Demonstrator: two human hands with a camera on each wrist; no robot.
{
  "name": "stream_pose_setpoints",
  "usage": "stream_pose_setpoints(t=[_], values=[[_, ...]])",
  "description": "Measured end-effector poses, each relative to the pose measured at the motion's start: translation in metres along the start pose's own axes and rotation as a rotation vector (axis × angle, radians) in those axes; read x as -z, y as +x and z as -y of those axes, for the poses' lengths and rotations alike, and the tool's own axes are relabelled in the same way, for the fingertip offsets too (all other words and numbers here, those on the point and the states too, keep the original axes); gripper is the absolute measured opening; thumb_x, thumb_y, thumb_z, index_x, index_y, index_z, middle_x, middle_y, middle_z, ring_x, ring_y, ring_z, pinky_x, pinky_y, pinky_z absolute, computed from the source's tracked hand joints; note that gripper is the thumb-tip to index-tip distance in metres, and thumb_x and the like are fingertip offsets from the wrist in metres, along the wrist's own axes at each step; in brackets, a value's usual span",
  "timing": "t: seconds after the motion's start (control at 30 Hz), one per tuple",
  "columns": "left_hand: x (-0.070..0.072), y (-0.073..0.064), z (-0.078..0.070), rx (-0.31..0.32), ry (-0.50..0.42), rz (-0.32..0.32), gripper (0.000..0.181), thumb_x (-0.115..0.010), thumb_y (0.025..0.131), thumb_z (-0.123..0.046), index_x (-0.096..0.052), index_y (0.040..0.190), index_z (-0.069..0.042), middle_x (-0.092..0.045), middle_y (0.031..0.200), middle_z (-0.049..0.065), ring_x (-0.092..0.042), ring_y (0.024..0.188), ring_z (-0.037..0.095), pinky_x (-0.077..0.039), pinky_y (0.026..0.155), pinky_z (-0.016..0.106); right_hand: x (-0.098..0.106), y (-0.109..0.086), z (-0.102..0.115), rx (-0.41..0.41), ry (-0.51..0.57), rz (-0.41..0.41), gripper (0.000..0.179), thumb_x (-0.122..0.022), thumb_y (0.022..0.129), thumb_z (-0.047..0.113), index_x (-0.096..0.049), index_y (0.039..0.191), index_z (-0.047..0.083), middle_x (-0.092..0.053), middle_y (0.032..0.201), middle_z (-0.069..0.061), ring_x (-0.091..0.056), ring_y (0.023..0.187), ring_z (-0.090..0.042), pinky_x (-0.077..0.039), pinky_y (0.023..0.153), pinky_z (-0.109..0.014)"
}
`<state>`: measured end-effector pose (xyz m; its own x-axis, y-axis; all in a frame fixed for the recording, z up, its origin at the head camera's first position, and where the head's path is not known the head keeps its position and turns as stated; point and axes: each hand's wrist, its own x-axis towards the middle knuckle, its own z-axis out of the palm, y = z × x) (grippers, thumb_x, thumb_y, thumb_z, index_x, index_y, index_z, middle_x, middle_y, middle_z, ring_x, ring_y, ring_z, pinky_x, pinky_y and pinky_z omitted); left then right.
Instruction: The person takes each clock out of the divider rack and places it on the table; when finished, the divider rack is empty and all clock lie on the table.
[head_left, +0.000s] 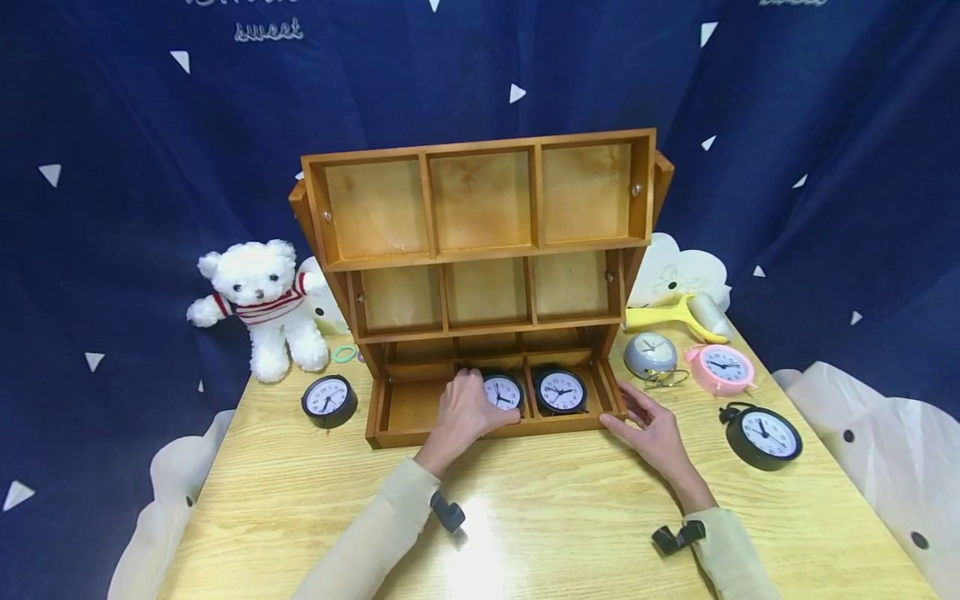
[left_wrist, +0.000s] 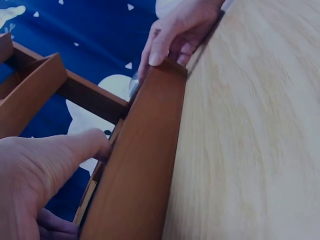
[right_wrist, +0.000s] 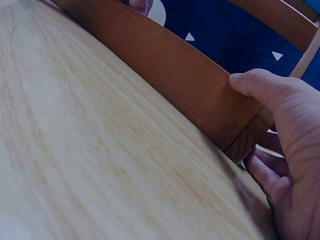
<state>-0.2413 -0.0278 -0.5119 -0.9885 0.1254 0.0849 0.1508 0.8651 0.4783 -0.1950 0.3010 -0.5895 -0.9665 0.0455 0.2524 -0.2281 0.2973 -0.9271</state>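
Observation:
A three-tier wooden storage box (head_left: 480,333) stands unfolded on the table, each tier split into three compartments. My left hand (head_left: 467,408) reaches into the middle compartment of the bottom tier and grips a black alarm clock (head_left: 501,393) lying face up there, its left part hidden by the hand. Another black alarm clock (head_left: 561,392) lies face up in the right compartment. At the box's front right corner, my right hand (head_left: 651,427) holds the wood, with its thumb (right_wrist: 250,82) on the front panel's top edge and its fingers (right_wrist: 270,172) around the end.
On the left are a black clock (head_left: 328,401), a white teddy bear (head_left: 262,304) and a green ring (head_left: 344,353). To the right lie a grey clock (head_left: 650,355), a pink alarm clock (head_left: 722,370), a black alarm clock (head_left: 761,437), glasses (head_left: 666,379) and a yellow-handled roller (head_left: 667,316).

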Motion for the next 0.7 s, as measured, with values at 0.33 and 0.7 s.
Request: stream_pose_setpoints(t=[0.33,0.7], values=[[-0.007,-0.002,0.006,-0.04,-0.097,-0.071,0.093,-0.096,0.057,-0.054,-0.063,0.125,0.001,-0.062,0.113,0.013,-0.067,0.092,0.029,-0.063,0.078,0.039,-0.001,0.0,0.002,0.02,-0.009,-0.003,0.069,-0.084,0.088,0.006,-0.053,0.149,-0.003,-0.056,0.147,-0.028,-0.056,0.118,0.01,-0.047,0.099,-0.009],[-0.01,-0.005,0.012,-0.115,-0.18,-0.175,0.087,-0.092,0.055,-0.05,-0.061,0.121,-0.002,-0.058,0.114,0.011,-0.063,0.096,0.027,-0.062,0.078,0.036,0.0,0.002,-0.003,0.026,-0.009,0.003,0.069,-0.083,0.089,0.005,-0.053,0.15,-0.003,-0.055,0.148,-0.029,-0.055,0.12,0.01,-0.047,0.099,-0.009]])
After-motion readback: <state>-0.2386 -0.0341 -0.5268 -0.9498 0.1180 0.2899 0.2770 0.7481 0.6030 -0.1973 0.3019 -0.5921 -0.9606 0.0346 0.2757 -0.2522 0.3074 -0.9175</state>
